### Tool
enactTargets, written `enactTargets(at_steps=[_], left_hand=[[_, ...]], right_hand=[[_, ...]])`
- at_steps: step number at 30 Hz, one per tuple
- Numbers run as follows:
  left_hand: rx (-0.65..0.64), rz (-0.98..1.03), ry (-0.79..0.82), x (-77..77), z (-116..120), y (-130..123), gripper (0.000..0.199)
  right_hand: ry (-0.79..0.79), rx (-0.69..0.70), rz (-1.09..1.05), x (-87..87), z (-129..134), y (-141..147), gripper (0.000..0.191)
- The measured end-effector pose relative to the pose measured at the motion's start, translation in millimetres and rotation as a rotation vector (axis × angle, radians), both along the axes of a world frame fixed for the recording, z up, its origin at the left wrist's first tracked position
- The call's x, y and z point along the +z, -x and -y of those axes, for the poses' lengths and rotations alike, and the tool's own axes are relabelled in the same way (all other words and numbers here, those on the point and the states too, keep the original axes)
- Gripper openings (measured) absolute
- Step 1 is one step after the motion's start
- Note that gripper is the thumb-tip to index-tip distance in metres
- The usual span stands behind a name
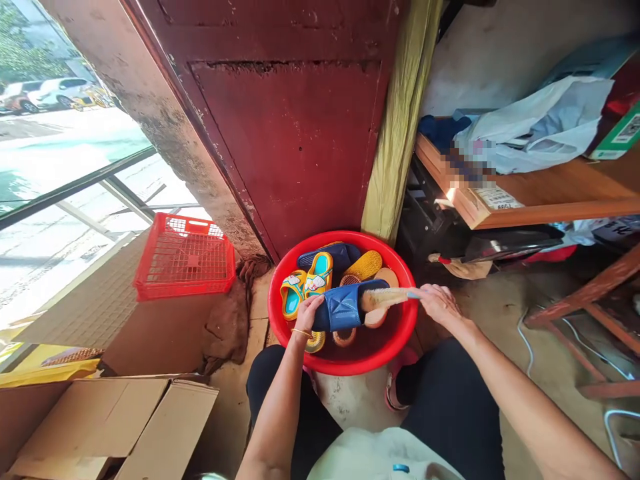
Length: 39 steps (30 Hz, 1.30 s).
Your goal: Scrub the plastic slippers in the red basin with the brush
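Observation:
A blue slipper [344, 305] is gripped at its left end by my left hand [306, 316], over a round red basin [411, 320]. My right hand [437, 301] is closed on the handle of a brush [385, 298], whose bristled end reaches into the slipper's opening. In the basin lie yellow slippers with teal insoles [320, 270], another dark blue slipper [335, 253], a mustard yellow sole [369, 264] and several brown and tan pieces of footwear, partly hidden under the held slipper.
A red plastic crate [187, 257] and open cardboard boxes [95, 420] stand at the left. Behind the basin is a dark red door [295, 147]. A wooden shelf [560, 210] with a white plastic bag [540, 127] is at the right, above a wooden stool [595, 293] and cables.

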State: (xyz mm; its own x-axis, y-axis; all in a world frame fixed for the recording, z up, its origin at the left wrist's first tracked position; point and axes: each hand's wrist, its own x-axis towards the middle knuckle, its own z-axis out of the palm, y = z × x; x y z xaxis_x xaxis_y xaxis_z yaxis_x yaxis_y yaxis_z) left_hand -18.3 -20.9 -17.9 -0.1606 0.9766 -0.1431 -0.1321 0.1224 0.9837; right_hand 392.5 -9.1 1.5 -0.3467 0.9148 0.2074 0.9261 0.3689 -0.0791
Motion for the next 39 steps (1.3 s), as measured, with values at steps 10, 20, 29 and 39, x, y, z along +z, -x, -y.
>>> enactTargets(at_steps=[10,20,29,39], left_hand=[[0.047,-0.555,-0.228,-26.0,9,-25,0.059],[-0.278,-1.278,-0.257,-17.6,-1,-74,0.086],[-0.353,-1.183,0.018,-60.6,-5,-73,0.096],[-0.381,-0.886,0.184,-74.4,-24,-62,0.105]], right_hand=[[0.097,-0.119,-0.336,-28.3,2,46,0.052],[0.289,-0.254,-0.073,-51.2,-14,131,0.05],[0.404,-0.265,0.032,-89.2,-18,132,0.054],[0.419,-0.27,-0.035,-98.2,-28,126,0.056]])
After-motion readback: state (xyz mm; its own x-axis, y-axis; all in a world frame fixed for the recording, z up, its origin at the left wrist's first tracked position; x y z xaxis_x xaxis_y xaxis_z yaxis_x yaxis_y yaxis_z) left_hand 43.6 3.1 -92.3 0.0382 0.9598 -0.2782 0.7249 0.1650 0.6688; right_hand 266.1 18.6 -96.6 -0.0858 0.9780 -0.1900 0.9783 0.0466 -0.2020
